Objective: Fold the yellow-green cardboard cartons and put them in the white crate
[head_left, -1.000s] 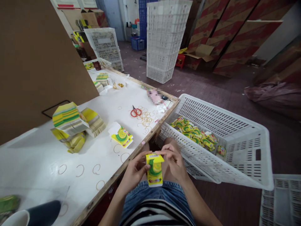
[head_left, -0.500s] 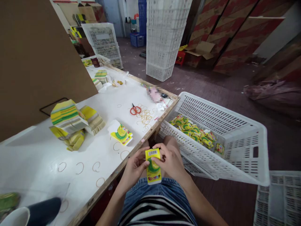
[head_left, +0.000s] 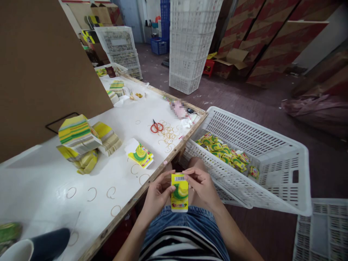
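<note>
A small yellow and green printed carton [head_left: 179,195], with a barcode near its top end, is held upright above my lap. My left hand [head_left: 158,192] grips its left side, thumb on the front and fingers behind. At the top right corner, my right hand [head_left: 202,185] pinches the carton's edge between thumb and fingers. On the table to the left lies a short stack of similar flat cartons [head_left: 140,154]. Larger bundles of printed cartons [head_left: 78,134] are piled farther left.
Red-handled scissors [head_left: 156,127] lie beside scattered rubber bands [head_left: 169,133] on the white table [head_left: 108,174]. A white crate [head_left: 272,145] with several filled yellow packs [head_left: 227,151] stands at my right. Tall white crates [head_left: 190,47] rise behind. A dark blue cylinder [head_left: 51,241] sits at lower left.
The carton has shifted slightly right and stands straighter. My right thumb has moved from its front face up to the top right corner; my left hand keeps its grip.
</note>
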Demonstrator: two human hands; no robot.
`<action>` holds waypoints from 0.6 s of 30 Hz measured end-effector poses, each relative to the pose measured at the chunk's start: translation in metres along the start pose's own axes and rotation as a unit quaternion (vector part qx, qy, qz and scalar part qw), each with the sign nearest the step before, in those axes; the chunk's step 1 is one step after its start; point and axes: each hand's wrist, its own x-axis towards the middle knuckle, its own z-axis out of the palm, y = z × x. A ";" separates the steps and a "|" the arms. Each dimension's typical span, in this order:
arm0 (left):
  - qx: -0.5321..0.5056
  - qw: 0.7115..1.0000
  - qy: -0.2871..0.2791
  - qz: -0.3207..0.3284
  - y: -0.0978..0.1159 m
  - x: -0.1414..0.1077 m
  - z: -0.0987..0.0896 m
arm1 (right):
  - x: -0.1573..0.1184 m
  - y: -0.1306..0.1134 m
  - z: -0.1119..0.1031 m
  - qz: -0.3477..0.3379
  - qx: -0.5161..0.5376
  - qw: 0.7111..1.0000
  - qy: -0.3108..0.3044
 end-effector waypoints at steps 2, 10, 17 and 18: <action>0.101 0.992 0.058 0.055 0.000 0.008 -0.008 | 0.005 0.000 -0.004 -0.031 0.059 0.989 0.130; 0.512 0.825 0.225 0.082 -0.017 0.040 -0.090 | 0.008 0.020 -0.004 0.055 0.208 0.961 0.174; 0.518 0.821 0.217 0.104 -0.017 0.026 -0.101 | 0.003 0.023 0.013 0.063 0.167 0.974 0.136; 0.515 0.819 0.228 0.111 -0.015 0.023 -0.098 | 0.002 0.020 0.016 0.071 0.164 0.976 0.121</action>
